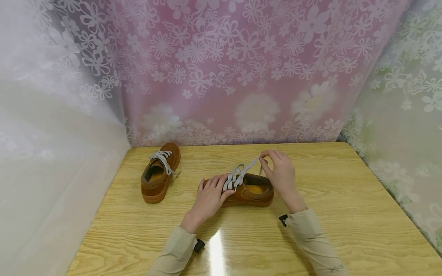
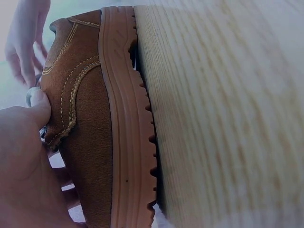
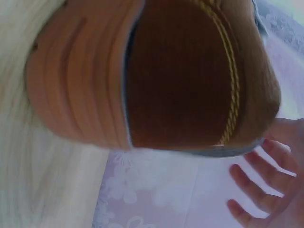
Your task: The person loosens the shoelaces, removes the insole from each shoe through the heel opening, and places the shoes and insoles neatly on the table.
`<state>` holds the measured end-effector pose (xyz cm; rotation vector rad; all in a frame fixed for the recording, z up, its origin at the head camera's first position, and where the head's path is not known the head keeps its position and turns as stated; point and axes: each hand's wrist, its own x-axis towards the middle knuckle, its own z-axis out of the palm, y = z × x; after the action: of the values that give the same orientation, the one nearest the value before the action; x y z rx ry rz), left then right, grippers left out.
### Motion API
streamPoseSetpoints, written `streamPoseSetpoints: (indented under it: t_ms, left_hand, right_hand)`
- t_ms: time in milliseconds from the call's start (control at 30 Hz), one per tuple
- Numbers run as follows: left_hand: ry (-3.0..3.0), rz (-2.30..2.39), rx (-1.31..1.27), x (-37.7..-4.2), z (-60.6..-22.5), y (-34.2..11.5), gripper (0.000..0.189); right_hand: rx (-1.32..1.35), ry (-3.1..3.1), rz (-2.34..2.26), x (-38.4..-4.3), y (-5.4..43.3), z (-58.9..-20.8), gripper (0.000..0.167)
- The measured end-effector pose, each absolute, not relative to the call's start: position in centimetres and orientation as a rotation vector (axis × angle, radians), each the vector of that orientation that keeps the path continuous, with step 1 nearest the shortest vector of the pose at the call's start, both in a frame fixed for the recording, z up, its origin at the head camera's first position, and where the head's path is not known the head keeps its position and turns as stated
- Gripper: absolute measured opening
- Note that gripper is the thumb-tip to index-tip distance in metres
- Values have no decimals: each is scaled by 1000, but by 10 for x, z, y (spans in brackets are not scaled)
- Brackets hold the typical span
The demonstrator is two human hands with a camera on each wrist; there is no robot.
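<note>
A brown low shoe (image 1: 246, 198) with a tan sole lies sole-down on the table, toe to the left, heel to the right. Over its front part my left hand (image 1: 208, 197) holds it, fingers across the toe and thumb beside the laces. Between thumb and forefinger my right hand (image 1: 282, 173) pinches a pale grey shoelace (image 1: 252, 164), drawn up from the eyelets toward the heel. In the left wrist view the shoe's side (image 2: 90, 123) fills the middle, with the thumb near the lacing. The right wrist view has the heel (image 3: 180, 80) close up; the pinched lace is hidden there.
A matching brown shoe (image 1: 155, 191) stands at the left of the wooden table (image 1: 331, 230), its grey laces (image 1: 161, 156) hanging over its side. Flowered curtains (image 1: 221, 76) enclose the back and sides of the table.
</note>
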<state>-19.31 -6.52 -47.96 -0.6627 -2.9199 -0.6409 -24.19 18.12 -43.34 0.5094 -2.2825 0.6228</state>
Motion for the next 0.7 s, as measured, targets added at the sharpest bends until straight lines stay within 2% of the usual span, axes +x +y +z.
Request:
streamPoseSetpoints:
  t_ms: [67,233,367,467,700]
  left_hand:
    - [-2923,-643,-663,-193,-480,-65,66]
    - [-2915,-657,-667,-194,-481,-66,66]
    - [-2915,-663,-668,-193,-480,-66,66]
    - [-2916,-658,-669,-193,-480,-66,65]
    - [-2919,-649,-666,-193,-480,-66,66]
  right_hand:
    - [543,-2329,631,-242,185,-433,16]
    - [892,-2485,686,-242,182,-437,23]
    - [1005,-2508,693,-240,173,-440,17]
    - [924,-2473,683,-239,171,-441,12]
    - [449,-2406,732,-242,180,-439,10]
